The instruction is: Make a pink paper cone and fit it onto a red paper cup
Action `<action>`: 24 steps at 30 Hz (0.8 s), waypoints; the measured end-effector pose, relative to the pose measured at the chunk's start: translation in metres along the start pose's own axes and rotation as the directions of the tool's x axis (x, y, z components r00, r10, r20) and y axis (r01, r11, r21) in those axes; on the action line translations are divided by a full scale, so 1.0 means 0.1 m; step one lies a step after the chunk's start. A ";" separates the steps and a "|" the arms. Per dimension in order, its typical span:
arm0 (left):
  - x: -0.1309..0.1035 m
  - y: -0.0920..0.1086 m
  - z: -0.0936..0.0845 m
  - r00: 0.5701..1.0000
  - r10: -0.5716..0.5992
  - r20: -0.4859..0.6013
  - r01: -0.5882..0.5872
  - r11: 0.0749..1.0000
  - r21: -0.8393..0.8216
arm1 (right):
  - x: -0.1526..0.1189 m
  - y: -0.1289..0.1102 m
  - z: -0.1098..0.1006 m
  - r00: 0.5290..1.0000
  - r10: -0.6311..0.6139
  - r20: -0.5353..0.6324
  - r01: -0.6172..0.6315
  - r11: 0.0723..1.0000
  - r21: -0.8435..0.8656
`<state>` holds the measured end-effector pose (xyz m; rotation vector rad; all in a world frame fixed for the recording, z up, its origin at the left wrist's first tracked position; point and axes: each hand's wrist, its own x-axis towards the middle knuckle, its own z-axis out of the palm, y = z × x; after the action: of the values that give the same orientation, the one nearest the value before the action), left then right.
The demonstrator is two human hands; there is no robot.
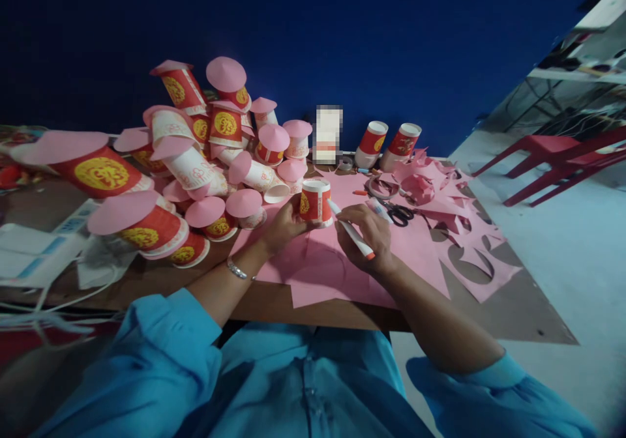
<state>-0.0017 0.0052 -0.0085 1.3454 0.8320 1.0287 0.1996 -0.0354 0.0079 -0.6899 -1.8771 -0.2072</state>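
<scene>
My left hand (288, 225) is wrapped round a red and white paper cup (315, 203), which it holds upside down above pink paper sheets (323, 268). Between the fingers of my right hand (364, 234) is a white marker (356, 237) with an orange-red end, its other end at the cup's right side. Whether the tip touches the cup I cannot tell. To the left is a pile of several cups with pink cone tops, one of them a red cup (225, 124) with a yellow emblem. Black scissors (401, 214) lie right of my right hand.
Two stacks of cups, a left one (373, 139) and a right one (403, 141), stand at the back. Cut pink scraps (476, 262) cover the table's right side, near a tape roll (384, 188). White boxes (36, 249) and cables lie left. A red stool (548, 151) stands on the floor.
</scene>
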 end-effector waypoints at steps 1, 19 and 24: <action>0.00 0.00 0.00 1.000 -0.003 0.003 0.003 1.000 -0.011 | -0.01 0.02 0.00 1.000 0.021 0.006 -0.021 1.000 -0.005; 0.03 -0.25 -0.06 0.884 0.458 -0.094 -0.314 0.730 0.608 | -0.20 0.29 0.26 0.798 0.581 0.163 -0.597 0.723 0.347; -0.02 -0.23 -0.01 0.865 0.500 -0.029 -0.302 0.567 0.766 | -0.22 0.28 0.29 0.773 0.606 0.186 -0.625 0.679 0.385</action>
<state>-0.0013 0.0050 -0.0312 2.2335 1.2491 1.2954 0.1980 -0.0076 -0.0287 -0.9759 -1.5403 0.6554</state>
